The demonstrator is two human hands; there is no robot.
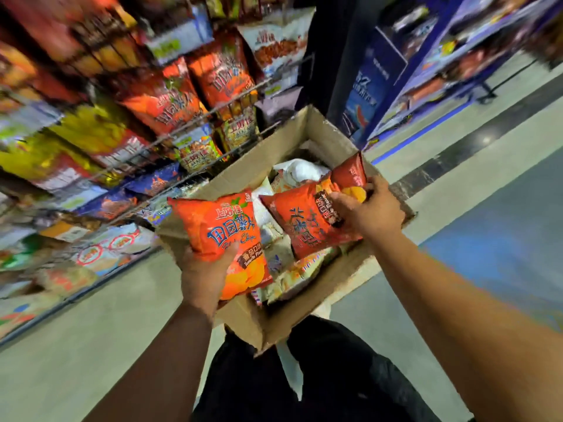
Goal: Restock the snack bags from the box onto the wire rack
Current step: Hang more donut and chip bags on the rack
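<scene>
The left hand (204, 278) holds a chip bag (222, 229) from below. The thumb is curled over its lower front and the fingers are hidden behind it. This bag is puffy, glossy and orange-red, with white and blue Chinese lettering across the middle, a dark band reading "Tomato" lower down, and yellow chips pictured at the bottom. It stands roughly upright over the near left corner of the box (249, 315).

The right hand (368, 208) grips a second bag (304, 223) of the same orange-red kind. Its fingers are curled over the bag's end, pinching it by the pictured chips. This bag is turned the other way, so its lettering reads upside down. It hangs tilted over the right half of the box, and whether it touches the bags under it I cannot tell. The two bags are near each other but apart.

The box is open brown cardboard with its flaps spread, and it sits low in front of dark trousers (335, 376). Inside lie pale packs (292, 269) and something white (304, 170) toward the far end.

The rack (195, 124) rises just beyond the box on the left. Its wire tiers are crowded with bags, among them matching orange-red ones (164, 102), but much of it is blurred. A blue display (380, 86) stands to the right on a pale floor (91, 315).
</scene>
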